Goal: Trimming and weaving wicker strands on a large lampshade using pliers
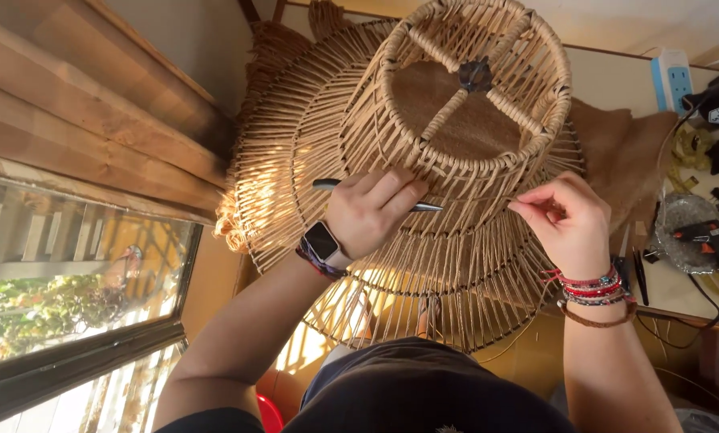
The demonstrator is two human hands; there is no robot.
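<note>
Sunlit from a window on the left, a cluttered surface carries a large woven lampshade tipped on its side, its tiered skirt spilling past the near edge toward the person's lap. The left hand is closed around a slim grey tool, whose point rests against the cord wrapping just under the shade's upper ring, apparently to steady or part the strands. The right hand has thumb and fingers pinched together on a thin strand at the shade's right side, pulled taut toward the tool. A smartwatch sits on the left wrist; beaded bracelets ring the right. Brown cloth lies under the shade. To the far right, a power strip and a glue gun on a dish crowd the surface, with cables trailing over its edge, leaving little room on that side. The left side, toward the wall, is taken up by the shade's fringe.
</note>
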